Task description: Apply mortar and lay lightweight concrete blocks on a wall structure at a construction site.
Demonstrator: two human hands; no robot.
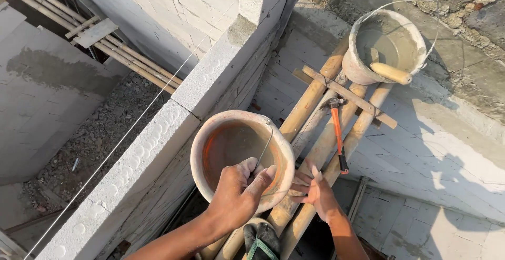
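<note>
Left hand (236,194) fingers are pinching the wire handle (264,147) of the near bucket (241,155), right hand (315,189) fingers spread beside the rim, so I'd keep it level on those bamboo poles (310,99).

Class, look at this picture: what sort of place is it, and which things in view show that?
Most likely a building site: an unfinished block wall, bamboo scaffolding and a mortar-caked bucket.

A scaffold of bamboo poles (315,155) runs from 6 o'clock up toward 1 o'clock beside the block wall (158,133). At its far end stands a mortar bucket (389,44); an orange-handled hammer (336,133) lies along the poles, and a wooden slat (350,97) crosses them at 1 o'clock.
</note>
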